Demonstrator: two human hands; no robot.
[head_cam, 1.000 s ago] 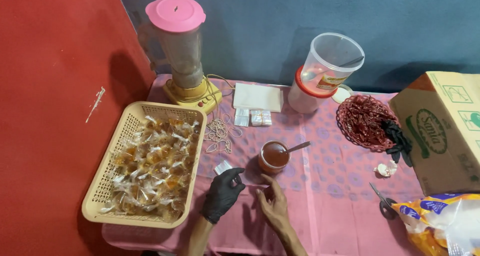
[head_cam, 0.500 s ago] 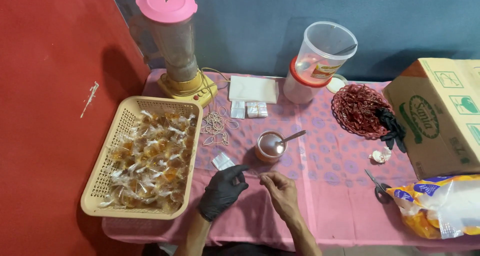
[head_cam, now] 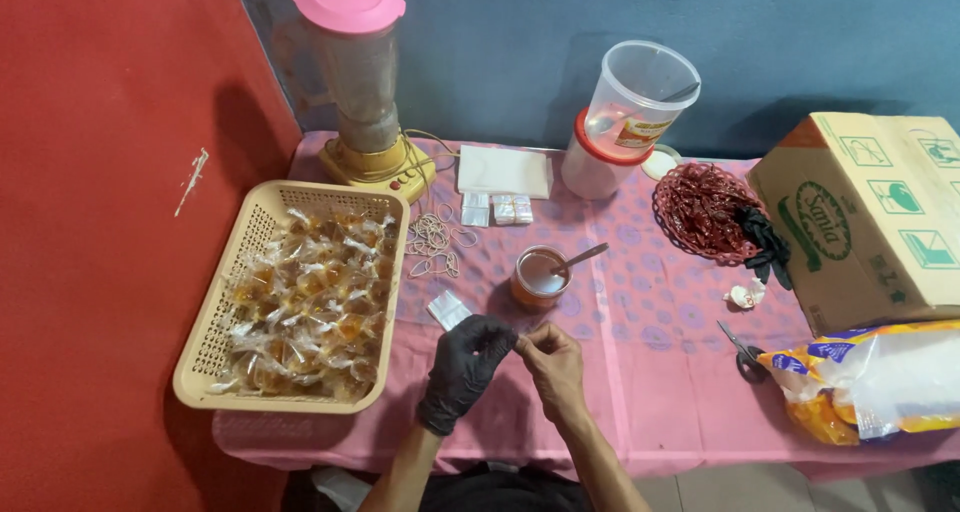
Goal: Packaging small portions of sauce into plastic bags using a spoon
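- Left hand [head_cam: 467, 367], black-gloved: grip pinched narrow on a small clear plastic bag [head_cam: 520, 340].
- Right hand [head_cam: 553, 364]: fingertips pinch the same bag, just near of the sauce cup [head_cam: 539, 277] on the tabletop [head_cam: 640, 372].

Hemmed left by the basket [head_cam: 215, 357], ahead by the sauce cup [head_cam: 536, 278]; stayed open rightward to the scissors [head_cam: 741, 350].

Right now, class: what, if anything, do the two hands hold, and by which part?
The gloved left hand and bare right hand meet fingertip to fingertip, pinching something small and clear between them; what it is, and which part, cannot be told.
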